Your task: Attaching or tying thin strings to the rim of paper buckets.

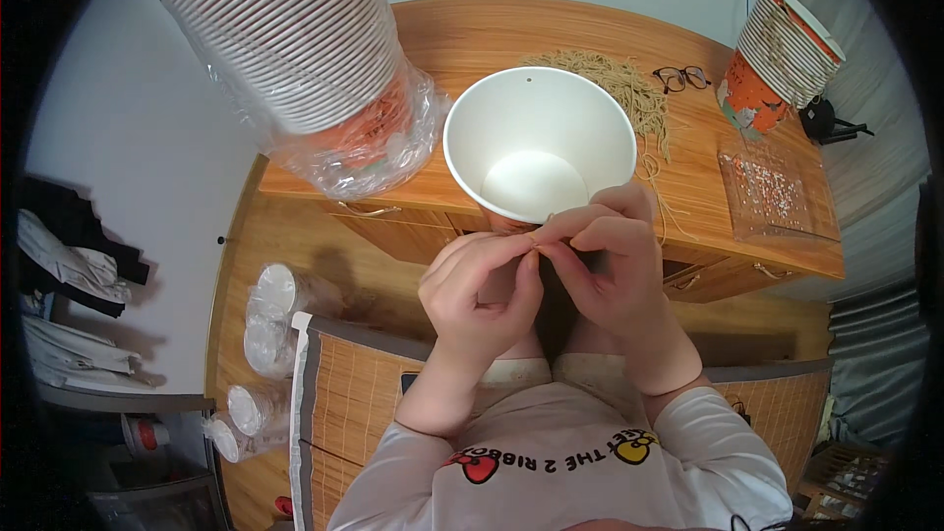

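My left hand (484,285) and my right hand (615,275) meet in front of a large white paper bucket (469,152), both closed in a pinch, fingertip to fingertip. Between them shows a tiny bit of tan cord (534,240); my fingers hide most of it. The bucket stands at the desk's front edge, its open mouth facing me, with a small hole in the far wall near the rim. Behind it and to the right lies a heap of tan cords (644,103). Loose strands from the heap trail down beside my right hand.
A tall plastic-wrapped stack of buckets (285,39) stands at the left of the wooden desk (452,25). At the right are glasses (681,78), a corded stack of orange buckets (762,79) and a clear tray (767,192) of small orange and white pieces. Wrapped packs (267,320) stand on the floor.
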